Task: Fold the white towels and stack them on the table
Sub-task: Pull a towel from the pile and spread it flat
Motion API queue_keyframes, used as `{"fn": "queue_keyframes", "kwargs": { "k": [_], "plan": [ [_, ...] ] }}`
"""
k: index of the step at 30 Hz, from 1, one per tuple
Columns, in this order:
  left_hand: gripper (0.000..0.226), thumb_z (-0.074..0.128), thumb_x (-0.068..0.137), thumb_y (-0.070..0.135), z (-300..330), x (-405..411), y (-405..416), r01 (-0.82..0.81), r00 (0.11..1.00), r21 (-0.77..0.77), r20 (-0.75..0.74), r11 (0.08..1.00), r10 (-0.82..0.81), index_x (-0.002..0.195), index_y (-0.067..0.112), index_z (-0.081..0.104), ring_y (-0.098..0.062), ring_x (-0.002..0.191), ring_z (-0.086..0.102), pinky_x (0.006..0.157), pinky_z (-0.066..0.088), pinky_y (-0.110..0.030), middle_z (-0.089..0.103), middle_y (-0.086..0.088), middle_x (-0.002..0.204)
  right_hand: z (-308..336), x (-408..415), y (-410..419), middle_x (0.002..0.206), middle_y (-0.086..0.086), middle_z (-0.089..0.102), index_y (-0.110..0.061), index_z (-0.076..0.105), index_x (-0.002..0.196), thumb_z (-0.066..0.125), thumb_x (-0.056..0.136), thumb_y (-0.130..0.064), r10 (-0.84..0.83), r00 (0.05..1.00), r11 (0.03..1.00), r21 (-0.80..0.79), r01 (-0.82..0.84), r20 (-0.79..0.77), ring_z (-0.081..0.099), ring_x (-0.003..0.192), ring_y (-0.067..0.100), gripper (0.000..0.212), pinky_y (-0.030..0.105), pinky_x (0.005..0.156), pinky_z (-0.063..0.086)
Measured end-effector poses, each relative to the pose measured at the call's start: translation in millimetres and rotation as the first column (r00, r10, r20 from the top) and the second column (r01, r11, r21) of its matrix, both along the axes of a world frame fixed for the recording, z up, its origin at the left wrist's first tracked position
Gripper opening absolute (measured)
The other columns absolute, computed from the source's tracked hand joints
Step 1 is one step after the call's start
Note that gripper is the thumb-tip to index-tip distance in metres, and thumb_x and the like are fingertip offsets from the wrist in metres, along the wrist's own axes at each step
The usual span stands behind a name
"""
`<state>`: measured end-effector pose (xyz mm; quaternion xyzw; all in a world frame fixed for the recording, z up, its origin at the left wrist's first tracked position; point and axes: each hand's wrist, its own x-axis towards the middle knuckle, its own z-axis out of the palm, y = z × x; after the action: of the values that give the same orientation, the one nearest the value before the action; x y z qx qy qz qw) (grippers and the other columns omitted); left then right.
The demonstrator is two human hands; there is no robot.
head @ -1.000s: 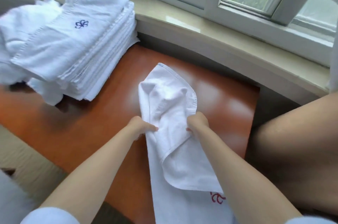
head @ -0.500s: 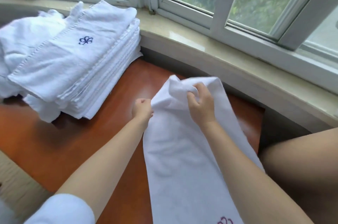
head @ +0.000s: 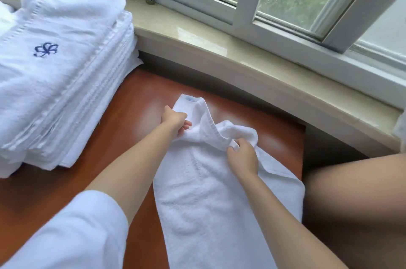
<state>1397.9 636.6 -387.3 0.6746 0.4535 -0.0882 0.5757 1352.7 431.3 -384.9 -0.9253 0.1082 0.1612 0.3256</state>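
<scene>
a white towel [head: 211, 202] lies lengthwise down the centre of the reddish worktop [head: 136, 115], its far end rumpled. the left hand [head: 174, 119] pinches the far left corner; the right hand [head: 242, 155] grips the bunched hem beside it. a stack of folded towels [head: 63, 75] sits in the upper left, under the windowsill [head: 241, 49].
</scene>
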Motion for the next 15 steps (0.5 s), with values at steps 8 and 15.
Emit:
{"fn": "queue_keyframes", "kwargs": {
  "k": [8, 15],
  "plan": [
    [0.022, 0.048, 0.090, 0.023, 20, 25, 5, -0.274, 0.940, -0.233, 0.141, 0.933, 0.311, 0.099, 0.008, 0.060, -0.027, 0.067, 0.070, 0.071, 0.059, -0.036, 0.066, -0.011, 0.093, 11, 27, 6, 0.102, 0.008, 0.062, -0.008, 0.060, 0.110, 0.043, 0.097, -0.021, -0.033, 0.999, 0.999, 0.040, 0.034, -0.030, 0.058, 0.096, 0.029, 0.025, 0.027, 0.072, 0.037],
    [0.038, 0.076, 0.074, 0.011, 60, 24, 32, -0.502, 0.706, -0.217, 0.457, 0.837, 0.541, 0.058, 0.016, 0.041, -0.016, 0.055, 0.046, 0.050, 0.038, -0.020, 0.050, -0.003, 0.063, 99, 83, 29, 0.113, -0.007, 0.053, -0.029, 0.053, 0.097, 0.054, 0.095, -0.014, -0.409, 0.779, 0.720, 0.693, -0.044, 0.475, 0.050, 0.107, 0.003, 0.015, 0.009, 0.094, 0.036]
  ]
}}
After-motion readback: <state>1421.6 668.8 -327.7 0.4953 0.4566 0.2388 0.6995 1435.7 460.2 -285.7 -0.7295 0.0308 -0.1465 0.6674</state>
